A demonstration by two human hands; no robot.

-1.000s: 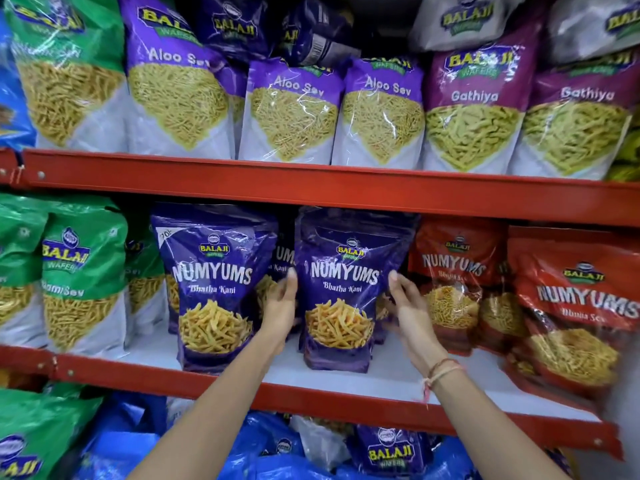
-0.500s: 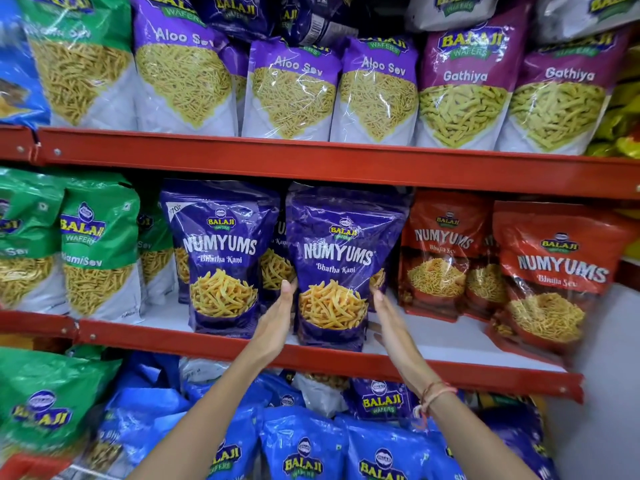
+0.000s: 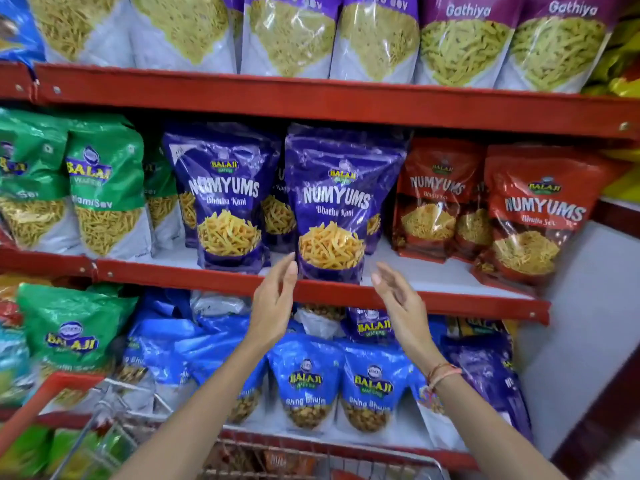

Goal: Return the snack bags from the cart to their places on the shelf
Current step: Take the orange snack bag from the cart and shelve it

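Observation:
A purple Numyums Bhatha Kani bag (image 3: 334, 206) stands upright at the front of the middle red shelf (image 3: 194, 275), beside a second purple Numyums bag (image 3: 227, 202). My left hand (image 3: 273, 299) and my right hand (image 3: 398, 299) hover just below and in front of the bag, fingers apart, holding nothing; the left fingertips are close to the bag's lower left corner. The cart (image 3: 114, 441), with a red handle and wire sides, shows at the bottom left with green and orange bags inside.
Green Balaji sev bags (image 3: 104, 195) stand left of the purple ones, red Numyums Bhujia Sev bags (image 3: 540, 209) to the right. Aloo Sev and Gathiya bags (image 3: 464, 39) fill the top shelf. Blue Shing Bhujia bags (image 3: 370, 386) line the lowest shelf. A white wall (image 3: 588, 306) closes the right side.
Both hands have let go of the purple bag's sides and dropped back toward me. The view has tilted down, bringing the cart into sight.

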